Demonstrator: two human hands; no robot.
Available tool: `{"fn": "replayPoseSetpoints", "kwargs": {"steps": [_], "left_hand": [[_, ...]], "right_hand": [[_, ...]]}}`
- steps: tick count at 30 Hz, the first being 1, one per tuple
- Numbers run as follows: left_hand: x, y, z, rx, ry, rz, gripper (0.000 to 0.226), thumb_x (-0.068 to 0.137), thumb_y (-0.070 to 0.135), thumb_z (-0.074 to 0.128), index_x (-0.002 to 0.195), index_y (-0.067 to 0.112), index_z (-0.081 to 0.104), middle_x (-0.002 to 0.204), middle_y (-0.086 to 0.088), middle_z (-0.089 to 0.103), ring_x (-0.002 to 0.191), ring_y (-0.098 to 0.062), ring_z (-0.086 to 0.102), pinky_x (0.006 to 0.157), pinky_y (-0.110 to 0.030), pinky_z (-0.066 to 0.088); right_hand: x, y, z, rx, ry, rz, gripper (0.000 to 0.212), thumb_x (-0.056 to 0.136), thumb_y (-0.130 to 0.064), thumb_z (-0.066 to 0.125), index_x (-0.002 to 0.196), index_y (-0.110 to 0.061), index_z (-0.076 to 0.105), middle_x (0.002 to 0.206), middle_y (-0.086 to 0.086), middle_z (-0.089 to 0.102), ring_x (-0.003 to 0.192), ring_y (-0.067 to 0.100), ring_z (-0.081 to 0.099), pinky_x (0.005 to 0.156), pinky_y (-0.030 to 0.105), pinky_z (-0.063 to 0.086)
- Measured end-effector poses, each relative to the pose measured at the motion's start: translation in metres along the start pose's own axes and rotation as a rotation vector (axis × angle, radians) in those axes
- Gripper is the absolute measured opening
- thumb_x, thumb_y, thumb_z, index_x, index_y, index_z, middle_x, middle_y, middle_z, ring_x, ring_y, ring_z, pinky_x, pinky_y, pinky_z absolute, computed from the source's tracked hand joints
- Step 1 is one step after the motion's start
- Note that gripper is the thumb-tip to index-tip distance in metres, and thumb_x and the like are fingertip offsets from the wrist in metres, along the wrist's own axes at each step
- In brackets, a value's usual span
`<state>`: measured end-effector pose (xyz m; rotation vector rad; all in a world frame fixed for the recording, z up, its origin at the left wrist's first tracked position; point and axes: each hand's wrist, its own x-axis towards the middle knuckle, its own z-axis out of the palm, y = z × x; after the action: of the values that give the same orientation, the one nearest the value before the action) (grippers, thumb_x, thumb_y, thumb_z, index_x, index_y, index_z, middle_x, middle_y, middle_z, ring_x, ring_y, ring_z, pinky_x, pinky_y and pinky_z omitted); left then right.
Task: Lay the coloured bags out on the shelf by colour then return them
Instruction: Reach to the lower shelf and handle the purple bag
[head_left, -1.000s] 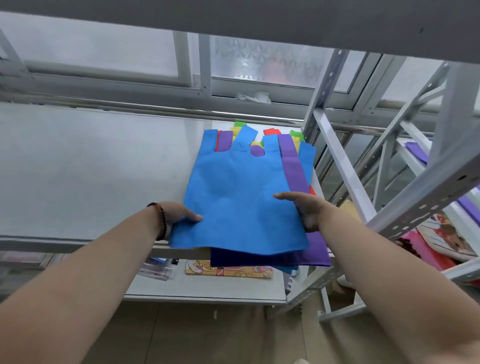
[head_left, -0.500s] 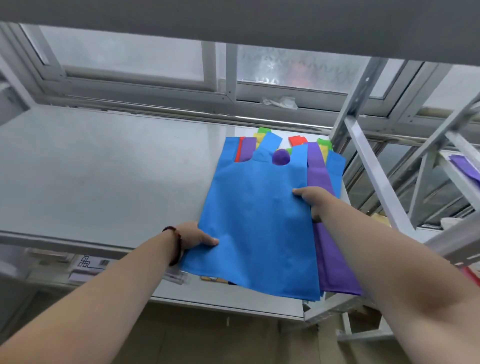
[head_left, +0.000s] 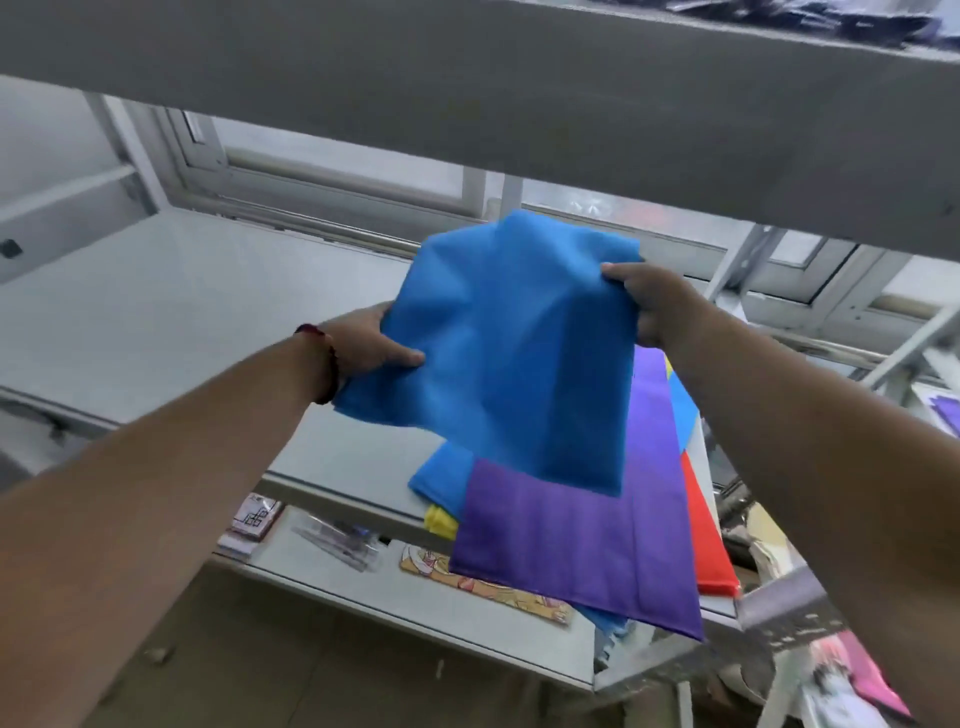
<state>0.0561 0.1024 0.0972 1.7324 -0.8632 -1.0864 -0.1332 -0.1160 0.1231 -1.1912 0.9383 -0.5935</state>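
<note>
Blue bag (head_left: 519, 353) lifted off stack since earlier frame, now airborne above shelf (head_left: 182, 312). Left hand (head_left: 371, 345) grip pinches left edge; right hand (head_left: 652, 301) grip holds right edge. Purple bag (head_left: 576, 545) tops remaining stack, overhanging shelf front; red, yellow beneath. Judgement: sorting barely begun; shelf bare of laid bags; return pending.

Blue bag (head_left: 519, 353) crumpled, lifted above purple bag (head_left: 576, 551), overhanging shelf (head_left: 156, 312) edge

No legible text, label, brand or number on any surface; prints on lower-shelf items too blurred.
</note>
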Motion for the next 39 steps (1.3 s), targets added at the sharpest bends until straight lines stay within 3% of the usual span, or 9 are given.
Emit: {"fn": "replayPoseSetpoints", "kwargs": {"steps": [3,8,11,15,22,26,31,35,39], "left_hand": [[-0.006,0.009,-0.043,0.075,0.134,0.063,0.061,0.080,0.000,0.067,0.134,0.014,0.044,0.124,-0.004,0.060,0.113,-0.025,0.058,0.100,-0.042,0.045],[-0.004,-0.045,-0.105,0.040,0.147,-0.068,0.051,0.081,0.002,0.066,0.129,0.011,0.051,0.126,-0.008,0.062,0.112,-0.030,0.059,0.102,-0.046,0.044],[0.004,-0.103,-0.124,0.191,0.187,-0.268,0.040,0.080,0.005,0.069,0.119,0.005,0.061,0.119,-0.015,0.065,0.101,-0.029,0.063,0.093,-0.040,0.049],[0.017,-0.156,-0.132,0.412,0.178,-0.353,0.037,0.078,0.012,0.072,0.114,0.006,0.065,0.115,-0.013,0.067,0.089,-0.020,0.060,0.076,-0.027,0.044],[0.040,-0.155,-0.141,0.384,0.105,-0.300,0.032,0.077,0.007,0.071,0.108,0.007,0.066,0.103,-0.010,0.067,0.081,-0.021,0.061,0.063,-0.024,0.047],[0.052,-0.152,-0.140,0.557,0.149,-0.384,0.040,0.072,0.014,0.074,0.110,0.005,0.064,0.111,-0.013,0.066,0.095,-0.027,0.062,0.081,-0.031,0.049],[0.047,-0.131,-0.120,0.922,0.282,-0.537,0.077,0.073,0.027,0.074,0.130,0.005,0.027,0.134,-0.019,0.035,0.118,-0.038,0.045,0.092,-0.044,0.043],[0.047,-0.109,-0.073,1.328,0.242,-0.211,0.054,0.079,0.026,0.059,0.124,0.015,0.031,0.128,-0.012,0.029,0.115,-0.032,0.035,0.087,-0.041,0.039],[0.044,-0.083,0.012,0.838,-0.043,0.051,0.038,0.085,0.028,0.059,0.118,0.009,0.057,0.124,-0.010,0.059,0.115,-0.025,0.054,0.094,-0.031,0.043]], "right_hand": [[0.007,-0.014,0.039,0.100,-0.030,-0.106,0.041,0.093,-0.008,0.051,0.134,-0.009,0.045,0.109,0.012,0.065,0.082,0.023,0.064,0.085,0.043,0.054],[0.023,0.021,0.114,0.083,-0.100,-0.114,0.018,0.094,-0.007,0.049,0.109,-0.009,0.059,0.085,0.006,0.068,0.066,0.018,0.067,0.069,0.035,0.058],[0.044,0.087,0.149,-0.072,-0.001,0.052,0.025,0.092,-0.005,0.051,0.115,0.001,0.059,0.098,0.011,0.061,0.077,0.025,0.060,0.075,0.040,0.053],[0.060,0.159,0.174,-0.404,0.098,0.322,0.015,0.087,-0.001,0.052,0.072,-0.006,0.048,0.071,0.012,0.047,0.073,0.025,0.050,0.064,0.032,0.042],[0.067,0.165,0.172,-0.766,0.373,0.226,0.029,0.086,-0.009,0.053,0.112,0.003,0.058,0.115,0.015,0.062,0.107,0.032,0.060,0.072,0.028,0.040],[0.064,0.163,0.169,-0.796,0.351,0.237,0.006,0.087,-0.007,0.049,0.086,-0.005,0.054,0.080,0.007,0.052,0.091,0.030,0.055,0.072,0.029,0.043],[0.050,0.148,0.138,-0.750,0.357,0.115,0.009,0.081,-0.002,0.049,0.082,-0.003,0.058,0.085,0.017,0.060,0.087,0.033,0.066,0.078,0.038,0.056],[0.019,0.135,0.072,-0.844,0.417,0.071,0.015,0.081,-0.003,0.049,0.076,-0.003,0.062,0.080,0.016,0.064,0.093,0.036,0.067,0.085,0.047,0.054],[-0.010,0.133,-0.010,-0.940,0.511,0.180,0.013,0.082,-0.003,0.050,0.081,0.001,0.062,0.090,0.022,0.064,0.086,0.034,0.062,0.084,0.040,0.053]]}}
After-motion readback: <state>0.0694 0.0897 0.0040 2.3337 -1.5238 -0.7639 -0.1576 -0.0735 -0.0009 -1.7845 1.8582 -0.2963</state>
